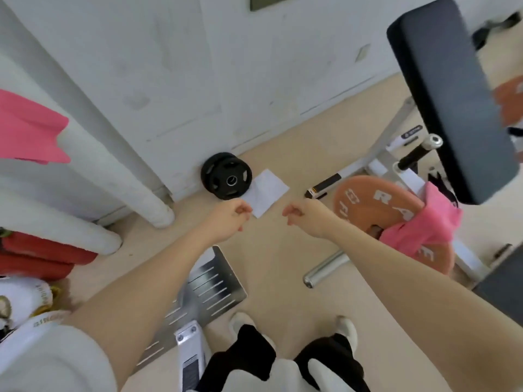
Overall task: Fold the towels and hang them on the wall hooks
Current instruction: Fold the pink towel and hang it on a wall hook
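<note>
One pink towel (31, 128) hangs at the far left, in front of the white pipes. A second pink towel (421, 222) lies crumpled over an orange weight plate (376, 205) at the right. My left hand (230, 219) and my right hand (304, 216) reach forward over the floor, a short gap between them. Both have the fingers curled in with nothing visible inside. The left hand's fingertips overlap the corner of a white sheet (267, 192) on the floor; whether they touch it is unclear. No wall hooks are in view.
A black weight plate (226, 176) leans on the white wall. A dark padded bench (450, 94) on a white frame stands at the right. Thick white pipes (93, 154) run down at the left above red rolls (42, 256). A slotted metal footplate (209, 287) lies by my feet.
</note>
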A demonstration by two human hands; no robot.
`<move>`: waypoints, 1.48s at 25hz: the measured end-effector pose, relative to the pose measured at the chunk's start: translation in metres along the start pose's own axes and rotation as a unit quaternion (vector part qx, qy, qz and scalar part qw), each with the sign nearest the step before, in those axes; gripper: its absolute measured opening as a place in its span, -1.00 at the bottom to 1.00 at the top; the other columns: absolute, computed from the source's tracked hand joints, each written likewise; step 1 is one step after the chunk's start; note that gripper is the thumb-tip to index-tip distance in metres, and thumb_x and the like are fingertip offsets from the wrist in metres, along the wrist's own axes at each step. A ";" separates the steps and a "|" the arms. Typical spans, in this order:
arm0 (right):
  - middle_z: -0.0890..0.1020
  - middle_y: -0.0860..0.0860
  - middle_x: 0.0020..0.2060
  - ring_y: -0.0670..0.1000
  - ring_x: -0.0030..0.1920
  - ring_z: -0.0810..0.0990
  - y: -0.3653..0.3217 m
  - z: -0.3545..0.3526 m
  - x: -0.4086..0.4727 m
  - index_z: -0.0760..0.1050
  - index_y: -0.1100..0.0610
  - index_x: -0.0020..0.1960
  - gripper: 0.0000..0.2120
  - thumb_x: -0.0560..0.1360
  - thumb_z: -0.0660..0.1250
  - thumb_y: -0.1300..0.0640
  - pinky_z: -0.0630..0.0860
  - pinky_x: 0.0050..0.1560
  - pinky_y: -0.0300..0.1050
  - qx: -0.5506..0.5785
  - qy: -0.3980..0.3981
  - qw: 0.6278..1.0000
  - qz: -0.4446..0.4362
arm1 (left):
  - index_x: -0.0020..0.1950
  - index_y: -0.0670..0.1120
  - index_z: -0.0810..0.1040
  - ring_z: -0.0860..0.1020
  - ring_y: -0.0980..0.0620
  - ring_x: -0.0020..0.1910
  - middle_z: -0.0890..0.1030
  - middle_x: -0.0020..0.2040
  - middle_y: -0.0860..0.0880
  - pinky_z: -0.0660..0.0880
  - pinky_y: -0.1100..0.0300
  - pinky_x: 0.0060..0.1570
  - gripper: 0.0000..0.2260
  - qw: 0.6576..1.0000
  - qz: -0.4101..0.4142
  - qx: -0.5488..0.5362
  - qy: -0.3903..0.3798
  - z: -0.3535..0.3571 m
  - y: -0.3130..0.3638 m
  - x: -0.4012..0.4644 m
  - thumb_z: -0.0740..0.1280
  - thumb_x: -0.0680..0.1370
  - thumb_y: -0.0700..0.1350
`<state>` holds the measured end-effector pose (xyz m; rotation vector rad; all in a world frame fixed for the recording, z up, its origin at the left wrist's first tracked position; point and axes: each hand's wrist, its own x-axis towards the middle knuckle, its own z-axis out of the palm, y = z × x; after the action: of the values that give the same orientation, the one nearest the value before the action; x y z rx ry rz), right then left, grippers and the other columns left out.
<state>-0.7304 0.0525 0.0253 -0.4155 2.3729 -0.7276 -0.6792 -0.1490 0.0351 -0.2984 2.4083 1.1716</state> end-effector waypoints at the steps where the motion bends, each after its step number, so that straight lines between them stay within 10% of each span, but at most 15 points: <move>1: 0.65 0.06 -0.01 0.06 0.05 0.55 0.024 -0.005 -0.012 0.50 0.16 0.12 -0.77 0.53 0.16 0.22 0.43 -0.03 -0.16 0.005 0.003 1.000 0.017 | 0.08 -0.11 0.47 0.49 0.09 -0.33 0.54 -0.03 -0.05 0.39 0.29 -0.28 -0.86 1.000 -0.001 0.002 -0.021 0.021 0.013 0.006 0.18 0.56 -0.22; 12: 0.55 0.05 -0.01 0.00 -0.19 0.47 0.268 -0.108 -0.082 0.55 0.15 0.07 -0.74 0.53 0.11 0.27 0.31 -0.33 -0.36 0.034 0.141 0.982 0.119 | 0.07 -0.05 0.47 0.53 0.07 -0.25 0.57 -0.06 0.00 0.46 0.19 -0.14 -0.86 0.998 -0.014 -0.030 -0.060 0.240 0.167 0.074 0.16 0.58 -0.18; 17: 0.28 0.17 0.32 0.15 0.16 0.43 0.371 -0.145 -0.075 0.34 0.19 0.32 -0.63 0.52 0.12 0.29 0.42 0.14 -0.01 0.077 0.120 0.957 0.254 | 0.04 -0.04 0.46 0.50 0.10 -0.33 0.57 -0.09 -0.03 0.43 0.35 -0.29 -0.88 0.996 -0.067 -0.058 -0.028 0.313 0.212 0.099 0.18 0.57 -0.19; 20: 0.34 0.15 0.26 0.10 0.11 0.38 0.404 -0.153 -0.065 0.09 0.25 0.43 -0.48 0.55 0.17 0.14 0.37 0.25 0.10 0.229 0.061 0.894 0.381 | 0.03 -0.05 0.46 0.51 0.10 -0.33 0.56 -0.12 -0.03 0.42 0.27 -0.26 -0.88 0.993 -0.092 -0.071 -0.022 0.341 0.221 0.111 0.19 0.56 -0.21; 27: 0.52 0.21 0.20 0.21 0.19 0.52 0.421 -0.142 -0.052 0.38 0.31 0.26 -0.68 0.53 0.25 0.26 0.49 -0.01 -0.02 0.582 0.072 0.724 0.363 | 0.06 -0.07 0.45 0.51 0.09 -0.31 0.55 -0.17 0.06 0.42 0.24 -0.23 -0.81 0.984 -0.158 -0.076 -0.017 0.371 0.226 0.117 0.12 0.55 -0.27; 32: 0.58 0.15 -0.18 0.19 -0.10 0.60 0.403 -0.159 -0.052 0.45 0.19 -0.14 -0.99 0.44 0.28 0.25 0.56 0.00 0.19 0.513 0.023 0.840 0.173 | 0.20 -0.09 0.43 0.51 0.13 -0.29 0.53 0.03 -0.03 0.44 0.37 -0.28 -0.78 0.990 -0.117 -0.075 0.030 0.374 0.250 0.127 0.13 0.58 -0.22; 37: 0.59 0.22 -0.14 0.16 -0.04 0.58 0.351 -0.182 -0.071 0.46 0.39 0.09 -0.77 0.43 0.22 0.40 0.53 0.09 0.06 0.400 -0.058 0.915 0.003 | 0.28 0.11 0.34 0.48 0.09 -0.26 0.53 -0.02 -0.04 0.47 0.20 -0.11 -0.63 0.983 -0.014 -0.130 0.130 0.345 0.273 0.107 0.11 0.57 -0.26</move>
<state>-0.8317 0.4374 -0.0285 -0.0866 1.7561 -1.5227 -0.7746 0.2906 -0.0147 -0.6001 2.4543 1.5191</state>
